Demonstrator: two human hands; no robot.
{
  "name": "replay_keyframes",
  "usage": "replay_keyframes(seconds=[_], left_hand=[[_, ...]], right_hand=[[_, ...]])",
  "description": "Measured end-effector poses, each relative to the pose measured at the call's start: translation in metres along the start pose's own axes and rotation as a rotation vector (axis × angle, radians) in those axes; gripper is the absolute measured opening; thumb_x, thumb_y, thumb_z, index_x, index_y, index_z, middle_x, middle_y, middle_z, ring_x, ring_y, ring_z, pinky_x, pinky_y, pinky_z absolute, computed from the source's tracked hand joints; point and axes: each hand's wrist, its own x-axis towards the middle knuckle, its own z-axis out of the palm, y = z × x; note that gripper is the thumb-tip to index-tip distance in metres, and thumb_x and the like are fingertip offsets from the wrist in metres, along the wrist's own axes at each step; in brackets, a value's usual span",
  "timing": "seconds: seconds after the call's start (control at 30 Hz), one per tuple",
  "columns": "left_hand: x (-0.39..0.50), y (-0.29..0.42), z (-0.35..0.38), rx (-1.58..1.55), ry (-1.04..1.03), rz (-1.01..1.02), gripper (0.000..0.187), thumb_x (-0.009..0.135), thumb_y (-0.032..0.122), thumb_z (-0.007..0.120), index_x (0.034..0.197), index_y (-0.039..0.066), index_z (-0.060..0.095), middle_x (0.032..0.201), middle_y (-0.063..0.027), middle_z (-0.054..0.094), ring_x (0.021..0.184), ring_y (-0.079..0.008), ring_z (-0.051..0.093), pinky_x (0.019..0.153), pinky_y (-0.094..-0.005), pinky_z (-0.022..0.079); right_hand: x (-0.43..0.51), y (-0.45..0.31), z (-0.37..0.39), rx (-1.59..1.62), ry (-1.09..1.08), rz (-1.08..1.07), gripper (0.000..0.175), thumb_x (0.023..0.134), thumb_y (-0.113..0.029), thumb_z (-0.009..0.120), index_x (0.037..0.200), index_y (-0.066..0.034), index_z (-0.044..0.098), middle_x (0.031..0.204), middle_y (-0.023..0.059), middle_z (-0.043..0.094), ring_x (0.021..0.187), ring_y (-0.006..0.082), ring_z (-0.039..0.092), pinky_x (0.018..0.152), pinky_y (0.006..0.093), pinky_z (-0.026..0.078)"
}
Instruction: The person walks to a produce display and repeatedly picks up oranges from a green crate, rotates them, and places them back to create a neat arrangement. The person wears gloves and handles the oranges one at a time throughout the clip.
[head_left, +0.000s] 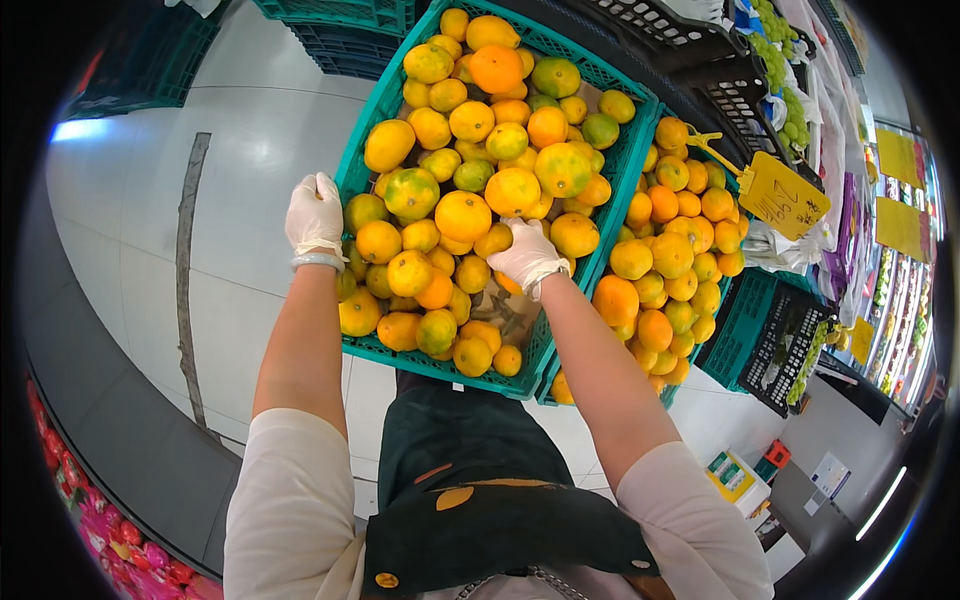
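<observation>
A green plastic crate (609, 161) full of yellow-orange mandarins, some with green patches, stands before me. My left hand (315, 214), in a white glove, is closed against the crate's left rim; its fingertips are partly hidden. Also gloved, my right hand (529, 253) reaches into the crate's right half, its fingers around a mandarin (494, 239) lying among the others. Close by are a larger orange fruit (463, 216) and another mandarin (574, 235). Below the right hand, patterned paper lining (501, 311) shows on the crate's floor.
A second green crate of mandarins (673, 255) adjoins on the right, with a yellow price card (784, 195) clipped above it. Black crates (720, 82) with green grapes (793, 120) stand beyond. Stacked crates (345, 37) sit at the top left, above pale floor tiles (255, 165).
</observation>
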Motion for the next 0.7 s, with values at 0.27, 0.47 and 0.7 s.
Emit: replay_keyframes(seconds=[0.27,0.47,0.7], left_hand=[[-0.001,0.000,0.001,-0.033,0.031,0.024,0.038,0.103,0.038,0.047,0.093,0.006,0.065,0.101,-0.0180,0.066,0.091,-0.0418,0.061,0.080,-0.0466,0.050],[-0.001,-0.001,0.003,-0.010,0.010,-0.004,0.038,0.103,0.037,0.045,0.095,0.007,0.067,0.104,-0.0169,0.067,0.094,-0.0402,0.063,0.083,-0.0468,0.050],[0.007,-0.017,0.013,0.025,0.098,0.070,0.040,0.101,0.041,0.046,0.108,0.010,0.071,0.110,-0.0174,0.069,0.099,-0.0402,0.064,0.087,-0.0461,0.050]], right_hand=[[-0.003,-0.009,0.007,-0.185,0.027,-0.011,0.083,0.077,-0.032,0.079,0.148,-0.0099,0.043,0.152,0.0189,0.039,0.113,0.0386,0.064,0.095,0.0455,0.054],[-0.024,0.006,0.003,-0.091,-0.030,-0.091,0.080,0.080,-0.023,0.075,0.149,-0.0111,0.037,0.145,0.0201,0.045,0.110,0.0368,0.065,0.091,0.0452,0.056],[-0.027,0.029,0.015,0.100,0.019,-0.168,0.067,0.090,-0.023,0.070,0.151,-0.0223,0.042,0.145,0.0221,0.046,0.118,0.0390,0.060,0.099,0.0445,0.051]])
